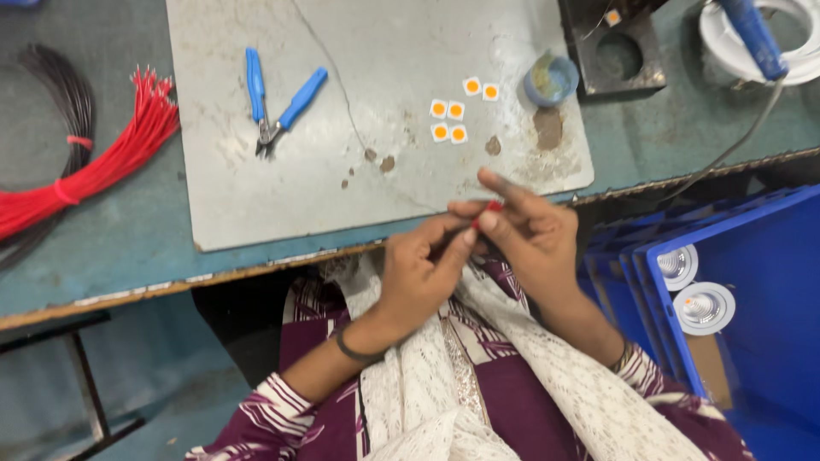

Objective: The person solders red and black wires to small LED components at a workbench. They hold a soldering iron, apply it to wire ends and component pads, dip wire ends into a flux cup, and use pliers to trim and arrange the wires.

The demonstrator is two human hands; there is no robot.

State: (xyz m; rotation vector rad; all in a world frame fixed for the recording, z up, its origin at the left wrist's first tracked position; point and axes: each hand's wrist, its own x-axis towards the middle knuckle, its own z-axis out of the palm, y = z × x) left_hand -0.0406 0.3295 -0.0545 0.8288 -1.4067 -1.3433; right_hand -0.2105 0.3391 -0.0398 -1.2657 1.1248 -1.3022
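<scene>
My left hand (420,271) and my right hand (530,235) meet just in front of the table's front edge, above my lap. Between their fingertips they pinch a small red wire piece (489,210); most of it is hidden by the fingers. On the grey work plate (256,188) beyond my hands lie several small white squares with orange centres (448,120), two more (481,88) a little further back. Blue-handled cutting pliers (278,102) rest on the plate to the left.
A bundle of red wires (102,166) and a black wire bundle (60,94) lie at the left. A small blue pot (551,78), a dark metal block (619,51) and a blue-handled soldering iron (752,34) stand at the back right. Blue crates (769,282) with white round lamp fittings (702,307) sit right.
</scene>
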